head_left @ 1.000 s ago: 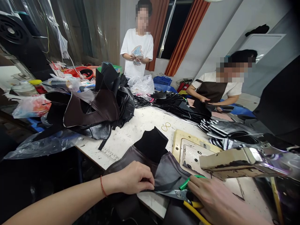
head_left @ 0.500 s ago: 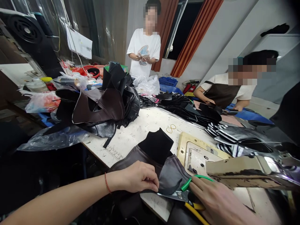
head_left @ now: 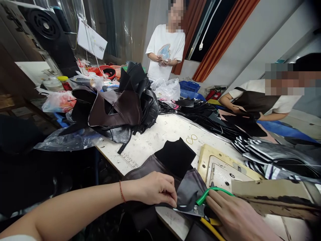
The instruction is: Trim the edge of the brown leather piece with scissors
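A dark brown leather piece with a black lining lies at the front edge of the table. My left hand, a red string at its wrist, pinches the near edge of this piece. In my right hand is a pair of scissors with green and yellow handles. Their blades lie along the leather's near edge, with the tip close to my left fingertips. A dark strip curls up beside the blades. How far the blades are apart is hard to make out.
A sewing machine stands at the right. Brown and black leather pieces are heaped at the left, with striped pieces at the right. A rubber band lies on the white table. Two people are beyond the table.
The whole view has shifted, so things appear further right. My hands and the scissors keep nearly the same place on the leather. The seated person's arms have moved a little.
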### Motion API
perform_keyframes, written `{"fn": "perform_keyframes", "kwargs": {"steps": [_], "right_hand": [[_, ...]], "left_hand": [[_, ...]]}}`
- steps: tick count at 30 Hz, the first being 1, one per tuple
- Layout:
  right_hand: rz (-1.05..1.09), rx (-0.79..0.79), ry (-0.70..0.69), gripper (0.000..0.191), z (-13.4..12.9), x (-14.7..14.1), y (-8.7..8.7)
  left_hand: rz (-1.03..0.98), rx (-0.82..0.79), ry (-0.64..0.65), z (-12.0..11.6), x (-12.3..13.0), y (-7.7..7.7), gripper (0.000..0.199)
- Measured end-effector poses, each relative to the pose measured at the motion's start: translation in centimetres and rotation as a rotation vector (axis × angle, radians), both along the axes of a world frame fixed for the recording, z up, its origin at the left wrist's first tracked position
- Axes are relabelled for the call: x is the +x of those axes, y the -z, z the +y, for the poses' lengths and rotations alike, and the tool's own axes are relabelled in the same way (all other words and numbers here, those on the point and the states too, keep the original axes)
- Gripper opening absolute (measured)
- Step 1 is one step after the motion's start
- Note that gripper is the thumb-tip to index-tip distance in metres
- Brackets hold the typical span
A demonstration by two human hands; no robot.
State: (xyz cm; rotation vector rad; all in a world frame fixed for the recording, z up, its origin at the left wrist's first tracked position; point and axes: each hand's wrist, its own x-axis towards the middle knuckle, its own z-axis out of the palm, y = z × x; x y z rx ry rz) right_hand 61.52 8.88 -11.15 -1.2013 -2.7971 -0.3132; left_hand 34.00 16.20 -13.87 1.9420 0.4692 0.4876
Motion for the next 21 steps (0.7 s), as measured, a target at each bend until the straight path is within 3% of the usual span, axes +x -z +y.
{"fn": "perform_keyframes", "kwargs": {"steps": [4, 11, 21], "right_hand": [[0.035, 0.032, -0.013, 0.030, 0.45, -0.32, 0.26], [0.001, -0.055, 0.018, 0.035, 0.28, -0.23, 0.94], [-0.022, -0.056, -0.054, 0.028, 0.65, -0.46, 0.95]], "left_hand": [[-0.022, -0.008, 0.003, 0.05, 0.00, 0.13, 0.007], [-0.047, -0.017, 0.001, 0.10, -0.16, 0.46, 0.007], [-0.117, -0.019, -0.001, 0.15, -0.42, 0.58, 0.015]]}}
